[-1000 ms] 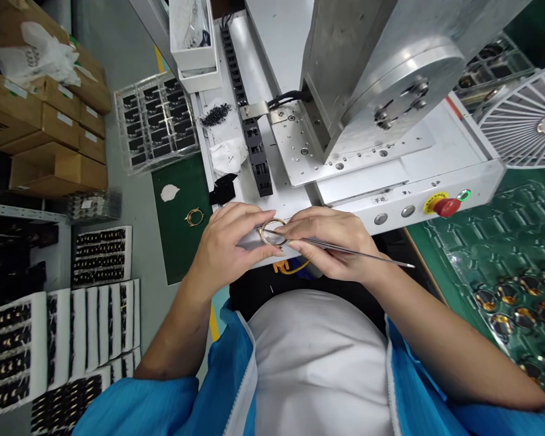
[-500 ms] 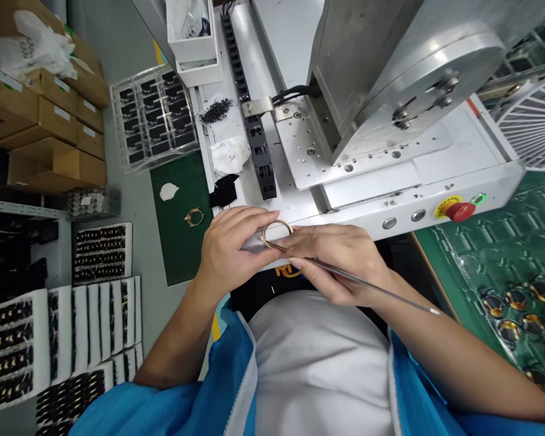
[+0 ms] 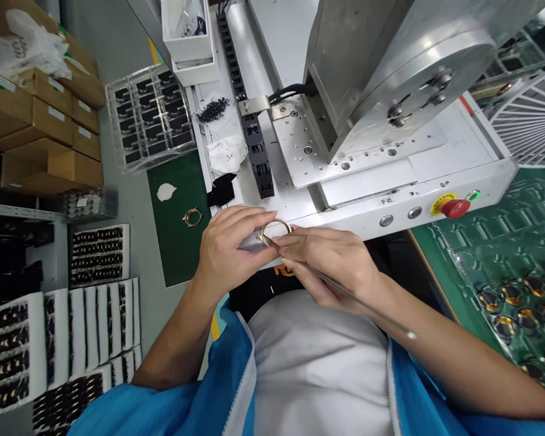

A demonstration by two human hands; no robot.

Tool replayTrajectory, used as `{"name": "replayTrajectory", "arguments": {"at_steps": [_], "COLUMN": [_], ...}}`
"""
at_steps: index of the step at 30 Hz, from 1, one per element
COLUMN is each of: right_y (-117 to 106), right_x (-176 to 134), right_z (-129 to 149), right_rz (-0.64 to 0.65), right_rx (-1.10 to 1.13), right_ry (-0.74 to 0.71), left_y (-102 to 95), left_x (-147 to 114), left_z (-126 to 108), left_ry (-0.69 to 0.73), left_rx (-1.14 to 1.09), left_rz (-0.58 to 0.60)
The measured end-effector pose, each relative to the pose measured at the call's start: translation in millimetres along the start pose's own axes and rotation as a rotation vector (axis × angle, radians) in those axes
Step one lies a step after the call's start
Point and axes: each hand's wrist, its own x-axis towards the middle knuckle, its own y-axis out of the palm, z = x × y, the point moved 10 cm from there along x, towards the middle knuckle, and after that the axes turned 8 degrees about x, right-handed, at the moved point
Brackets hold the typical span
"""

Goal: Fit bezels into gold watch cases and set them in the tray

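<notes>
My left hand [image 3: 229, 245] pinches a gold-coloured watch case ring [image 3: 276, 221] between thumb and fingers, in front of my waist at the machine's front edge. My right hand [image 3: 329, 263] is closed around a long thin metal tool, probably tweezers [image 3: 358, 300], whose tip end meets the ring's lower left side. The tool's other end sticks out over my right forearm. Fine detail at the tip is too small to make out. A second gold ring [image 3: 192, 217] lies on the green mat [image 3: 172, 257] to the left.
The white machine [image 3: 354, 209] carries a red stop button [image 3: 455, 208] and a metal housing [image 3: 358, 79]. Small black pieces [image 3: 212, 110] lie on white paper at its left. Clear trays [image 3: 149, 115] stand beyond, and another tray [image 3: 476, 242] with round parts is at right. Cartons [image 3: 49, 121] line the left.
The tool has swung: its rear end has dropped down and to the left, and it stands steeper against the ring. The left hand keeps its hold. The whole view has shifted slightly.
</notes>
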Motion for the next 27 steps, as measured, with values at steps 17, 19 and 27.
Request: {"name": "replayTrajectory", "arguments": {"at_steps": [17,19,27], "right_y": [0.2,1.7,0.1], "right_x": [0.6,-0.4,-2.1], "right_z": [0.3,2.7,-0.9], "right_rz": [-0.037,-0.032,-0.071], "right_rx": [-0.002,-0.037,-0.002], "right_ry": [-0.01,-0.043,-0.012], "left_y": [1.1,0.9,1.8], "left_x": [-0.5,-0.6,-0.5], "left_z": [0.1,-0.8,-0.1], "left_ry": [-0.017,-0.012,-0.03], "left_rx": [0.002,0.0,0.003], "left_rz": [-0.007,-0.013,-0.008]}}
